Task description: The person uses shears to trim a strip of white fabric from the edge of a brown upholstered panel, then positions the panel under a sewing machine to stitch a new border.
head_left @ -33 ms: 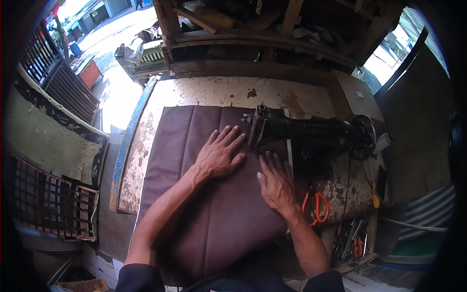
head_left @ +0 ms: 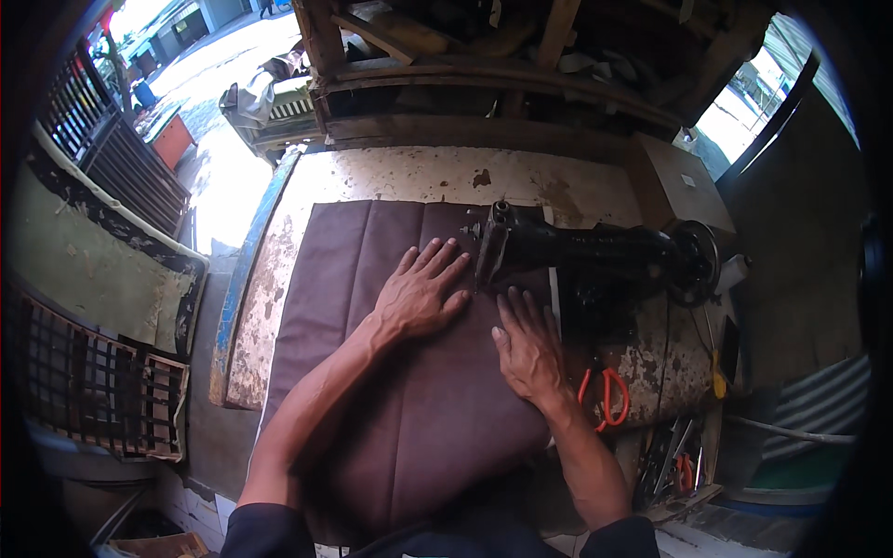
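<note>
A padded dark brown sheet [head_left: 372,446] with stitched lines running along it lies under the head of a black sewing machine [head_left: 595,249]. My left hand [head_left: 420,290] rests flat on the sheet, fingers spread, just left of the needle area. Nearer to me and to the right, my right hand [head_left: 528,346] also presses flat on the sheet, its fingers stretched toward the machine. Neither hand grips anything. Where the needle meets the material is too dark to make out. Scissors with orange-red handles [head_left: 623,400] lie right of my right wrist, blades in shadow.
The sheet covers much of a worn, paint-flaked table [head_left: 251,344] with a blue left edge. At the machine's right end are a handwheel [head_left: 696,263] and a thread spool [head_left: 735,270]. A yellow-handled tool [head_left: 718,375] sits below them. Wooden shelving [head_left: 502,74] stands behind.
</note>
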A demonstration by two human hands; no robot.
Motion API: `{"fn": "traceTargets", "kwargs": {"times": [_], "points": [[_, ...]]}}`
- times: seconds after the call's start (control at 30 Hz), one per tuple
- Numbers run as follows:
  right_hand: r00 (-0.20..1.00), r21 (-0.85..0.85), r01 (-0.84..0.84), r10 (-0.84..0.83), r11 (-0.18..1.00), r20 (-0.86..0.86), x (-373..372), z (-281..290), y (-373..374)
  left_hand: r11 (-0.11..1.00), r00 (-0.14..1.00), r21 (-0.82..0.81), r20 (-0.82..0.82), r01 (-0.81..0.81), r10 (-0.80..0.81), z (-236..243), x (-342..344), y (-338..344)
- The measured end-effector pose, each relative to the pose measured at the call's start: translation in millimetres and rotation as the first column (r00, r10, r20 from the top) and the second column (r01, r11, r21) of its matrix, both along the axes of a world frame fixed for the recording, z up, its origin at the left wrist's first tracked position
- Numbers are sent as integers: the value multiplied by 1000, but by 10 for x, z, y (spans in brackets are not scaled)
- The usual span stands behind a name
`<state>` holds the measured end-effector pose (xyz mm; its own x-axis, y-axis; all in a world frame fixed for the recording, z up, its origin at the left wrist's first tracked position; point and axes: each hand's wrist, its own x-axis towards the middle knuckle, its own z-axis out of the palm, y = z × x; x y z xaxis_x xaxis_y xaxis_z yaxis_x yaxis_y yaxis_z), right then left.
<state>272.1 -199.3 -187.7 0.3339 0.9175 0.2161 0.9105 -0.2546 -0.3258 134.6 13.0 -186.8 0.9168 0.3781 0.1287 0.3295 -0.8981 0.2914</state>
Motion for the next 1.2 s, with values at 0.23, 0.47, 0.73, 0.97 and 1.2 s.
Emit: {"fn": "traceTargets", "kwargs": {"times": [0.23, 0.47, 0.73, 0.97, 1.2], "points": [[1000, 34, 8, -8, 999, 15, 179, -85, 195, 1000, 1000, 0, -10, -24, 24, -38, 197, 191], [999, 77, -32, 30, 997, 26, 341, -76, 415, 999, 999, 21, -25, -24, 25, -33, 327, 391], [945, 18, -128, 116, 992, 306, 615, -266, 604, 999, 998, 12, -44, -50, 50, -63, 520, 610], [991, 129, -48, 32, 990, 127, 702, -271, 781, 998, 997, 49, -61, -42, 45, -73, 659, 812], [969, 253, -155, 97, 955, 225, 913, -341, 914, 997, 998, 59, -29, -52, 54, -144, 841, 1011]]}}
